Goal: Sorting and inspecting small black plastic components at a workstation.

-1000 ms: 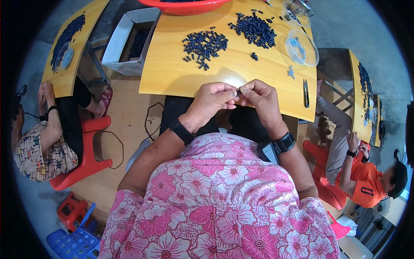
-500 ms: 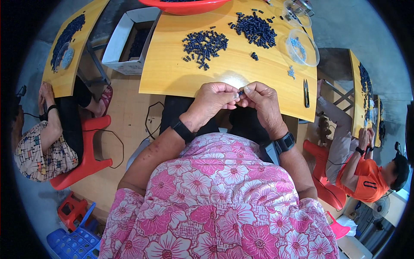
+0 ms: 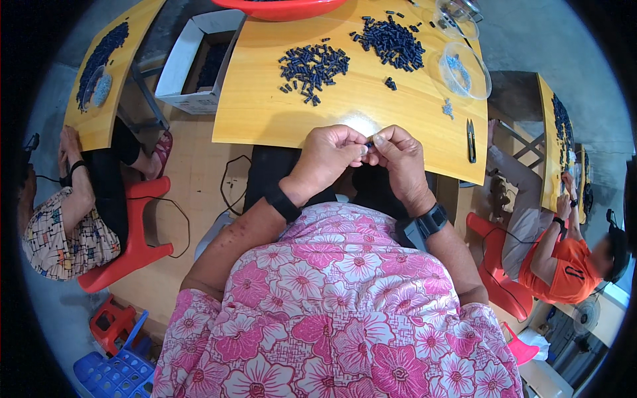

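While both hands are meeting at the near edge of the desk [image 3: 265, 119], the left hand [image 3: 328, 156] and right hand [image 3: 398, 159] are pinching a small dark piece [image 3: 369, 143] between opposing fingertips, equally near, its axis indiscernible.

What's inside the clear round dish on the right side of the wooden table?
The clear dish holds a small heap of pale bluish bits on its floor. They are too small to identify. The rest of the dish looks bare; nothing covers it.
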A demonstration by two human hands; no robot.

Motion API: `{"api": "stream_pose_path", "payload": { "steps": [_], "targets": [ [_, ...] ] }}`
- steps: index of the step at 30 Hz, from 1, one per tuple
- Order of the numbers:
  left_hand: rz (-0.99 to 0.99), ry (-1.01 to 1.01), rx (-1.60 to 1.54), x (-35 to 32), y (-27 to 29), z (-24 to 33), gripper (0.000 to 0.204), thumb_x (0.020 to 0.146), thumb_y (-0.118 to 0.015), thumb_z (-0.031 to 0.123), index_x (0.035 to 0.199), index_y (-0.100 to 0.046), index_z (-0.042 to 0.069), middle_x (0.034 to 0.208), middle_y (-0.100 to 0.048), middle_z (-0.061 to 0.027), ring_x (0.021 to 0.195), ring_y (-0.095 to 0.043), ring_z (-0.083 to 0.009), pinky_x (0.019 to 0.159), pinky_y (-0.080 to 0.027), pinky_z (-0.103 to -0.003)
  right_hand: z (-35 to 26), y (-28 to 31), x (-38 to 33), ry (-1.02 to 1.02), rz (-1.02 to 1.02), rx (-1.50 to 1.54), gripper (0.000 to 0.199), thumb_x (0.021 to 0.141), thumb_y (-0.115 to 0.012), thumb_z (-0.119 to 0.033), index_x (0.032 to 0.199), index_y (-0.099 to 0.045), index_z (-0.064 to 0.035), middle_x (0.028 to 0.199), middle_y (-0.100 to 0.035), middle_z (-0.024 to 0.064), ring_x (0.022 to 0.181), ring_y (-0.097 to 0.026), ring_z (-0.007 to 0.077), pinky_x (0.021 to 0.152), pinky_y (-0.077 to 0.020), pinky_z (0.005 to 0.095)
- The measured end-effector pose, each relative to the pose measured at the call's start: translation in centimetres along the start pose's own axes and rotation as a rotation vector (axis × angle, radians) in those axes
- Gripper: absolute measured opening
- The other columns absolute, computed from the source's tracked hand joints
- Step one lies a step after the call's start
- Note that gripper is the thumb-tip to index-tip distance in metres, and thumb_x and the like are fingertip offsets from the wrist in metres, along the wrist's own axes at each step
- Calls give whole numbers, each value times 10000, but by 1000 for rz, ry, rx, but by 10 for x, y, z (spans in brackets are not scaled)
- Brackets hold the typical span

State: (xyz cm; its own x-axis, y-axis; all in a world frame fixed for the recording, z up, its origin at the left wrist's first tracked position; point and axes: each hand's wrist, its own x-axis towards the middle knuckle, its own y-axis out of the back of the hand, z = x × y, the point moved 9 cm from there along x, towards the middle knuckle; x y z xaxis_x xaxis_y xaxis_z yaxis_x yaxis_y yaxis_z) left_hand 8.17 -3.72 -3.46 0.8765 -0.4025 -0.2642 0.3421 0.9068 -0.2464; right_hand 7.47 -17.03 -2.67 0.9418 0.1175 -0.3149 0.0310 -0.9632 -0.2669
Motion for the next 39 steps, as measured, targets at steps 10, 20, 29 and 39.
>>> {"api": "stream_pose_path", "payload": {
  "steps": [10,20,29,39],
  "targets": [
    [52,12,-49,-3,-1,4,157,928,-630,32,1057,-652,-56,946,-703,-89,832,-670,-116,748,-561,-239,10,-1,-1,-25,14,131,103,969,-569,-93,883,-607,-51,805,-636,33,686,-582,114,667,-504,260],
    [-14,40,-37,-2,-2,-4,177,924,-633,33,1074,-653,-59,946,-701,-91,834,-671,-119,757,-563,-239,20,-3,-1,-89,-74,209,89,976,-577,-108,952,-624,-36,797,-630,38,687,-578,118,664,-491,252],
    [26,-33,24,-4,-6,1,133,917,-615,7,1027,-653,-57,912,-699,-78,822,-666,-114,742,-551,-234,21,-4,0,-84,-138,249,92,966,-600,-122,916,-611,-46,776,-621,38,672,-564,126,675,-483,270],
    [106,-266,434,10,2,48,90,853,-673,21,933,-701,-8,848,-687,-58,772,-653,-111,708,-523,-250,-26,-2,18,56,-97,-153,47,911,-645,-62,881,-629,-31,770,-654,45,653,-589,103,625,-489,242]
  ]
}}
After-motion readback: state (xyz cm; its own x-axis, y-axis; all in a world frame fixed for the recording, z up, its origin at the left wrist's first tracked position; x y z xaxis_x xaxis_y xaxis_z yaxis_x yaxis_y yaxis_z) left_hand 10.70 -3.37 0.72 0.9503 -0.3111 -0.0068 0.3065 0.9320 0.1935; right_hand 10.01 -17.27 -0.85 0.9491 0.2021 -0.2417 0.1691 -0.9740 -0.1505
